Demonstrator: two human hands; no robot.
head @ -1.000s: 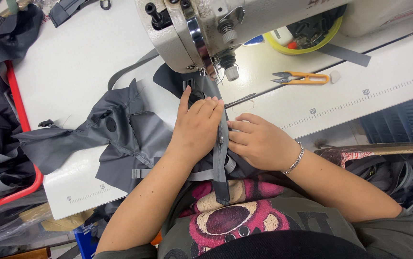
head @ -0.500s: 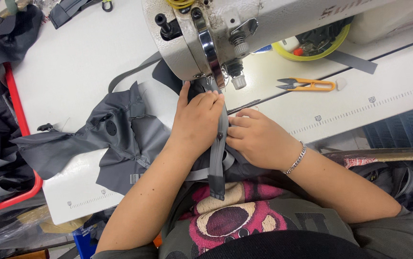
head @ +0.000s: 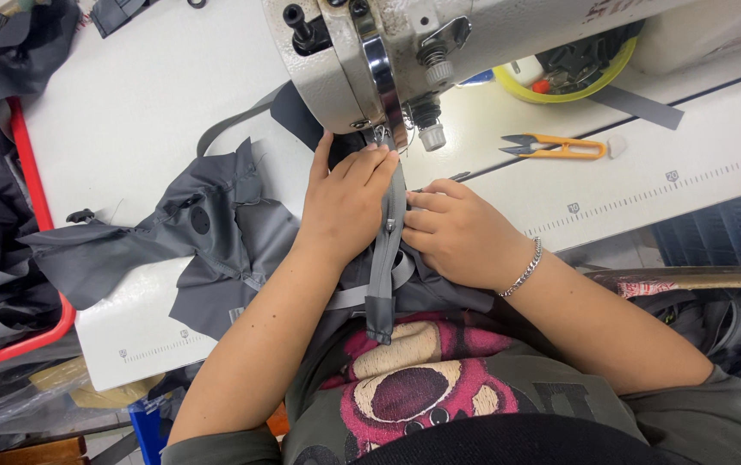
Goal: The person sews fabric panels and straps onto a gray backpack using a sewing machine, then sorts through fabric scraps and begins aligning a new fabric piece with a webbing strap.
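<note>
Zipper tape [head: 385, 258], grey, runs in a straight line from under the sewing machine head [head: 362, 60] back toward the person's lap, its free end hanging over the table edge above a shirt with a pink bear print [head: 405, 392]. Metal slider sits partway along the tape, between the two hands. Left hand [head: 349, 207] lies flat and palm down on the dark grey fabric [head: 216, 232] just left of the tape, fingers together and stretched forward, tips close to the foot of the machine; nothing gripped, only pressed down. Right hand [head: 461, 232] rests on the other side of the tape, fingers curled inward with the tips touching the tape's edge near the slider; a light pinch or a press, cannot tell which. A thin bracelet [head: 521, 269] circles the right wrist. Fabric spreads in crumpled folds to the left across the white table [head: 129, 112], with a small dark buckle piece sewn on it. Orange thread snips [head: 555, 146] lie on the table to the right of the machine, well apart from the hands. A yellow-rimmed bowl [head: 590, 73] of dark bits sits behind the machine arm. Printed ruler marks run along the table's front edge. More dark cloth is heaped at far left past a red frame [head: 30, 181].
</note>
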